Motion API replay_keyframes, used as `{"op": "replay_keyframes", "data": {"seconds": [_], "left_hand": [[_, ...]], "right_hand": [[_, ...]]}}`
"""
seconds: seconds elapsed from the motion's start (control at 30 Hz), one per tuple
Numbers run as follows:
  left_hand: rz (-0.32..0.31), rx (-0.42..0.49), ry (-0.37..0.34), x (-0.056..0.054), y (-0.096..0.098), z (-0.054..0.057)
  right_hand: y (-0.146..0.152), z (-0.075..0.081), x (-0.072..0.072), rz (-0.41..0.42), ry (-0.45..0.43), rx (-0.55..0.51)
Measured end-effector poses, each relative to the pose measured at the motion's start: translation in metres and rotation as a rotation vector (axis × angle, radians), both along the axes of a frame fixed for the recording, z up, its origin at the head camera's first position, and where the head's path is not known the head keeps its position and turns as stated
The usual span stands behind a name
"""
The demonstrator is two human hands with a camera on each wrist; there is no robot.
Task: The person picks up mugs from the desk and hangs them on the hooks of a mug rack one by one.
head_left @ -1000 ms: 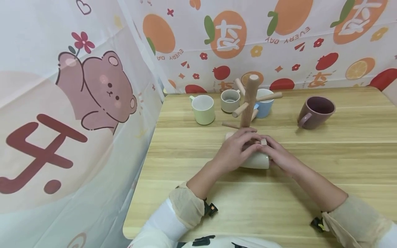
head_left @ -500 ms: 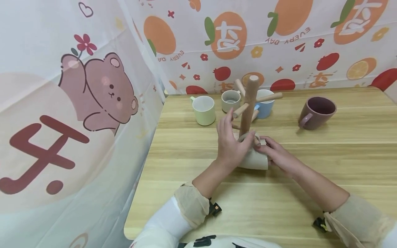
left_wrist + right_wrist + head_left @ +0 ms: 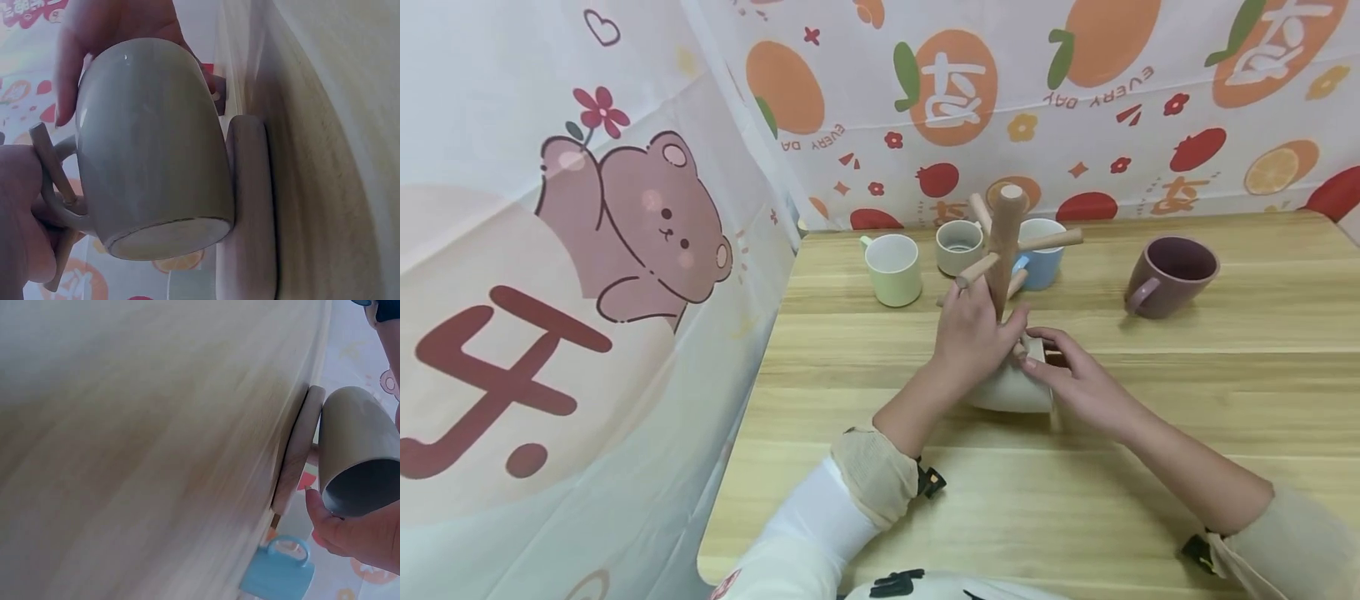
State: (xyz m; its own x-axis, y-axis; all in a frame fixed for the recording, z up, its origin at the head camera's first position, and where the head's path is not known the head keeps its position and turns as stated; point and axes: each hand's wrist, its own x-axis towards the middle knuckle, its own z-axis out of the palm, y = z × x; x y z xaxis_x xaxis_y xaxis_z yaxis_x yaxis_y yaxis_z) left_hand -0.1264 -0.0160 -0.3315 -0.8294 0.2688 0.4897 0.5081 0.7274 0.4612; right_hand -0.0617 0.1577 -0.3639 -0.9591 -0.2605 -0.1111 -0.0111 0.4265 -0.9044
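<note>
A beige mug [image 3: 1013, 388] lies on its side at the foot of a wooden mug tree [image 3: 1007, 242]. In the left wrist view, a peg [image 3: 57, 165] passes through the loop of the mug's handle [image 3: 59, 209]. My left hand [image 3: 972, 333] grips the mug tree's post low down, below a higher peg, its fingers partly hidden behind the wood. At the mug's open end, my right hand [image 3: 1084, 382] holds the rim, thumb on the near side. The mug's side lies against or very close to the tree's wooden base [image 3: 250, 206].
Behind the tree stand a pale green mug [image 3: 893, 271], a small grey cup [image 3: 958, 250] and a blue mug [image 3: 1041, 258]. A purple mug [image 3: 1168, 279] is on the right. Printed cloth hangs along the back and left of the wooden table [image 3: 820, 400].
My left hand has left the mug's top, lifted with spread fingers, then settled around the post. The right hand stays on the mug, its wrist slightly farther right. The mug barely shifts.
</note>
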Motion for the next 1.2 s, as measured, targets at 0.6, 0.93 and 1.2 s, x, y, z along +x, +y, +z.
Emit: {"op": "replay_keyframes", "data": {"seconds": [0.6, 0.93, 1.2], "left_hand": [[0.019, 0.007, 0.115, 0.000, 0.001, -0.004], [-0.008, 0.002, 0.099, 0.000, 0.000, -0.006], [0.000, -0.006, 0.089, 0.000, -0.002, -0.007]], "right_hand": [[0.091, -0.003, -0.043, -0.074, 1.000, 0.554], [0.114, -0.018, -0.044, -0.101, 0.566, 0.795], [0.122, -0.008, -0.052, -0.113, 0.474, 0.839]]}}
